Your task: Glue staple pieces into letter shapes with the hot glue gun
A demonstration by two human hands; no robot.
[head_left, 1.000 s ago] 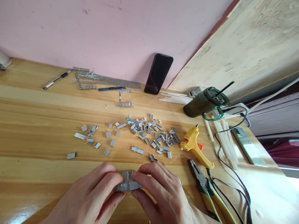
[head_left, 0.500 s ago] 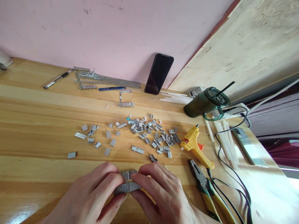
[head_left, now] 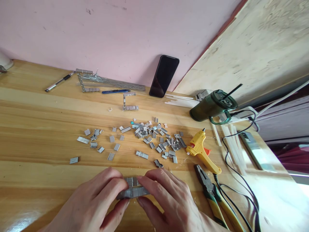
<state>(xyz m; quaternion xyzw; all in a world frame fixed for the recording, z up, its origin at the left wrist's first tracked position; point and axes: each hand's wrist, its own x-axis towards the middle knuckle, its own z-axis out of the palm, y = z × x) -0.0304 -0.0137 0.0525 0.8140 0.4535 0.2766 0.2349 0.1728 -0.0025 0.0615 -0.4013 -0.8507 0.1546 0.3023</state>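
Note:
Near the front of the table, my left hand pinches the left end of a grey metal piece between thumb and fingers. My right hand pinches its right end in the same way. The piece has a ribbed front face and small square segments along its far side. Both ends are partly hidden by my fingertips. Just beyond my hands lie a flat metal strip and a bent metal piece.
Several loose metal pieces are scattered mid-table. To the right are a yellow glue gun, pliers, black cables and a green mug. A phone leans on the wall. Bracket-shaped metal assemblies, thin rods and a pen lie behind.
My right fingers have shifted slightly to the right along the grey metal piece, and its right end has moved a little rightward. My left hand is almost unmoved.

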